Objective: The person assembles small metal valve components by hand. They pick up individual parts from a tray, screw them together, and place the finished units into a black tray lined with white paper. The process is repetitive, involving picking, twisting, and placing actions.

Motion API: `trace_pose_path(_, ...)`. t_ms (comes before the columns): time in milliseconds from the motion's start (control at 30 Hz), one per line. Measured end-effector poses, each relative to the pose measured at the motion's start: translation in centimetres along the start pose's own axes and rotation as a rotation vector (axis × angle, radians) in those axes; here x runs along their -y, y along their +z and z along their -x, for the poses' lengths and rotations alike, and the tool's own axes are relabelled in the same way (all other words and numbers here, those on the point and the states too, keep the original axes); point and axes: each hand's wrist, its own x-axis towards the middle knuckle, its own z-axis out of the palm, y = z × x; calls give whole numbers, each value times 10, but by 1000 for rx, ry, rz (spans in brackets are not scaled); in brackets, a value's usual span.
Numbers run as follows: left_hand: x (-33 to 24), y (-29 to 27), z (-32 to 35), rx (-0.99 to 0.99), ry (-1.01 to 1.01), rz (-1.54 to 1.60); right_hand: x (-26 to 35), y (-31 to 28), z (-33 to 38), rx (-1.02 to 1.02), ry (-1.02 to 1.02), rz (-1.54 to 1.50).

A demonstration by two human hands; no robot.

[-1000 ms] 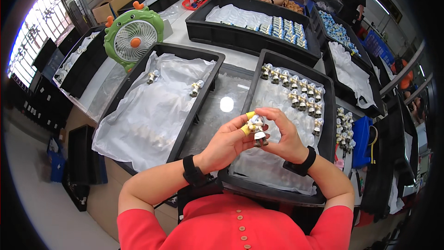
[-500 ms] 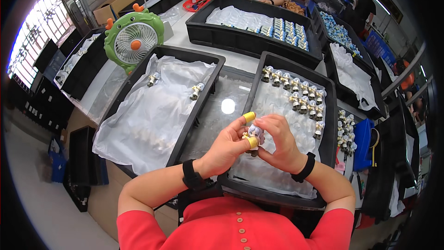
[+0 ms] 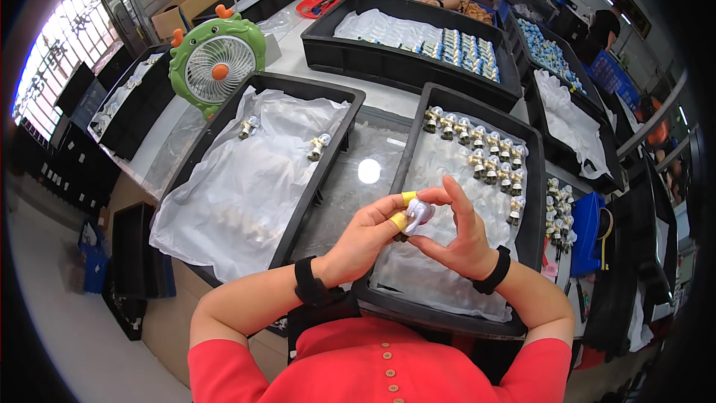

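A green fan (image 3: pixel 219 72) stands, as I see it, beyond and left of the lined black tray (image 3: pixel 533 224); above that tray's left side, a left hand (image 3: pixel 365 231) pinches a figurine (image 3: pixel 419 213). The right hand (image 3: pixel 464 237) curves, fingers apart, around it, contact unclear. The step looks like turning it; regripping would call for a gentle right-hand pinch.

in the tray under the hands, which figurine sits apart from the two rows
The lone figurine near the right wall of the black tray, below the right ends of both rows; the other figurines there line up side by side.
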Motion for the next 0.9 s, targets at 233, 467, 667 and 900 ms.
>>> trace_pose_path(233,-4,3,1,49,-93,247,6,-4,-4,1,68,-7)
trace_pose_path(467,-5,5,-1,73,-158,302,4,-7,-3,91,217,-38)
trace_pose_path(667,-7,3,0,48,-196,405,2,-7,-2,82,219,-41)
trace_pose_path(900,-8,0,-1,58,-133,435,1,-3,-1,92,133,23)
